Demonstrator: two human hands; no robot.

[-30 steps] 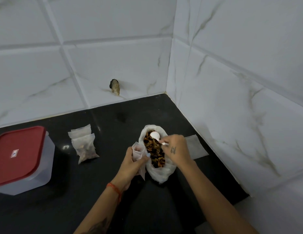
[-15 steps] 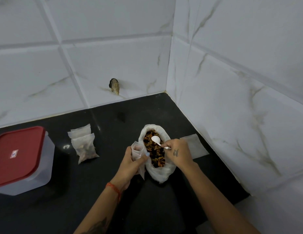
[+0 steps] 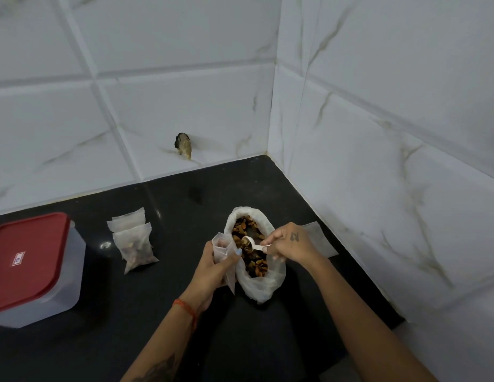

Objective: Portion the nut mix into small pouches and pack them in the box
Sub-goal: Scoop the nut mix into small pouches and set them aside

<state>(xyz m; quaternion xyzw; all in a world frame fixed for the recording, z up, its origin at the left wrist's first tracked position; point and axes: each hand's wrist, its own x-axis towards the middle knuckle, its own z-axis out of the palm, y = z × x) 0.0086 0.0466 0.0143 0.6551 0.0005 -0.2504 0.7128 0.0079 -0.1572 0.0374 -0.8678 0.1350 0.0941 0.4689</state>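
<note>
One head-worn wide view, steeply down and forward, close over the black counter (image 3: 163, 312) in a tiled corner.

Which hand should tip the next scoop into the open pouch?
Right. The right hand already holds the white spoon in the nut mix bag; the left hand is busy holding the small pouch open beside it.

A home kitchen corner is indicated: a polished black stone countertop (image 3: 163, 312) is enclosed by white marble-veined wall tiles (image 3: 185, 100), and a red-lidded translucent plastic food container (image 3: 33, 268) is set on it.
</note>
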